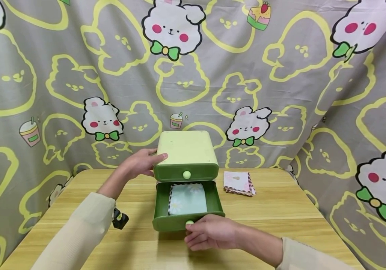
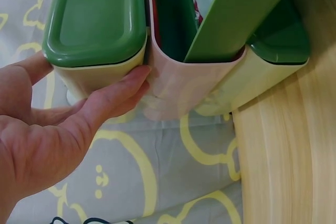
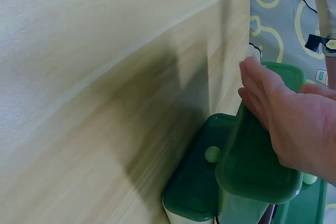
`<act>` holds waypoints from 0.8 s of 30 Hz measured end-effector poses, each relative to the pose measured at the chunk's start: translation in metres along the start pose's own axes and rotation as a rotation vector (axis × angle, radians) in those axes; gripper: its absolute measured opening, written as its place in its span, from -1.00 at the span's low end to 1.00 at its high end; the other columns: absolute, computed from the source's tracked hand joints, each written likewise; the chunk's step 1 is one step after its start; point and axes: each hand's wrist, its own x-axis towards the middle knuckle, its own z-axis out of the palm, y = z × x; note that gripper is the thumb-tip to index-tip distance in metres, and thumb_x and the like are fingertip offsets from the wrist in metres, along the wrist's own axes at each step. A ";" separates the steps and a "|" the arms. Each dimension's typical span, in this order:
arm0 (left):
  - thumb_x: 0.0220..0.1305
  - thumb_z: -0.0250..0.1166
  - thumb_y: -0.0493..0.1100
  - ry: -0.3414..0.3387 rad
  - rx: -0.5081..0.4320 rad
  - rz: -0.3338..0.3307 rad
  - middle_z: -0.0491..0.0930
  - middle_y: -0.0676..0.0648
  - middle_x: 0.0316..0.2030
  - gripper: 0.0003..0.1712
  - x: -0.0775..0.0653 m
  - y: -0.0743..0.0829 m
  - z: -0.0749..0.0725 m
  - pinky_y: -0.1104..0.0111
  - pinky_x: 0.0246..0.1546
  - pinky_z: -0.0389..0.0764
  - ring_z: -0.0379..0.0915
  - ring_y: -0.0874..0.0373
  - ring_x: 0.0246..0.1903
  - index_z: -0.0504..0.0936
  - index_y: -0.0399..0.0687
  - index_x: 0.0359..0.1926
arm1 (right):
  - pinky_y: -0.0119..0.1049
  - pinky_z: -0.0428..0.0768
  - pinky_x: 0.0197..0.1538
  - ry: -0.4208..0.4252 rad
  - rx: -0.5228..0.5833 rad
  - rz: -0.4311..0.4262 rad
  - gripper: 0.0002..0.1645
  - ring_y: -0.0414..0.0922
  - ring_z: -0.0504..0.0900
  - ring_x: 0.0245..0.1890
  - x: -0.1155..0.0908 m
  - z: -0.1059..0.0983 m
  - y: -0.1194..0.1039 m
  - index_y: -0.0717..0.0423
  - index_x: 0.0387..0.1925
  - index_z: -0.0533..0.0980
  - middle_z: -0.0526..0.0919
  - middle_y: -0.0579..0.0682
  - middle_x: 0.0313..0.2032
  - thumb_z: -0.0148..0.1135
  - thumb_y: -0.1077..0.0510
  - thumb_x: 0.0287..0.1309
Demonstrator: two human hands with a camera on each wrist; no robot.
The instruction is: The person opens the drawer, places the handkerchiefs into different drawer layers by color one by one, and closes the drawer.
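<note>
A small plastic box of drawers, with a pale yellow top [image 1: 186,147] and green fronts, stands on the light wooden table [image 1: 274,217], at six o'clock from the middle of the head view. Its green middle drawer [image 1: 167,224] is pulled out toward six o'clock, and its layer has a pink shell [image 2: 181,85]. Inside lies a folded pale blue cloth with white flowers and a checked edge [image 1: 189,198]. The left hand [image 1: 142,162] is at the box's ten o'clock, fingers spread wide; the thumb rests on the top and the other fingers touch the side. The right hand [image 1: 216,232] is at the box's five o'clock, its thumb and fingers held narrow, pinching the round pale green knob [image 1: 189,222] of the open drawer. The bottom drawer [image 3: 191,174] is pushed in, and so is the top drawer [image 1: 169,172]. At the box's three o'clock, near it, lies a folded white cloth with pink patches and a brown checked edge [image 1: 236,182]. A grey curtain with yellow shapes and white bunnies [image 1: 186,71] hangs at twelve o'clock.
</note>
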 end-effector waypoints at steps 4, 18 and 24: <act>0.55 0.09 0.16 -0.008 0.000 -0.003 0.52 -0.32 0.24 -0.10 0.000 0.000 -0.001 0.08 0.08 0.68 0.51 -0.20 0.24 -0.04 -0.26 0.60 | -0.14 0.69 0.11 0.062 0.036 -0.016 -0.51 0.05 0.73 -0.04 0.004 0.001 -0.003 0.49 0.01 0.52 0.69 0.29 -0.05 0.15 0.04 0.47; 0.55 0.05 0.21 -0.017 0.043 -0.005 0.54 -0.30 0.22 -0.09 0.001 0.002 -0.002 0.08 0.12 0.66 0.48 -0.20 0.27 -0.03 -0.23 0.60 | -0.14 0.70 0.11 0.163 0.116 -0.046 -0.56 0.11 0.76 -0.04 0.028 -0.002 -0.012 0.53 0.12 0.45 0.68 0.37 -0.03 0.06 0.16 0.51; 0.55 0.05 0.22 -0.016 0.049 -0.008 0.55 -0.30 0.20 -0.09 0.001 0.004 -0.003 0.08 0.12 0.66 0.49 -0.20 0.27 -0.05 -0.22 0.61 | -0.15 0.69 0.12 0.193 0.147 -0.077 -0.56 0.12 0.75 -0.02 0.041 -0.008 -0.015 0.56 0.14 0.42 0.67 0.36 -0.02 0.03 0.20 0.52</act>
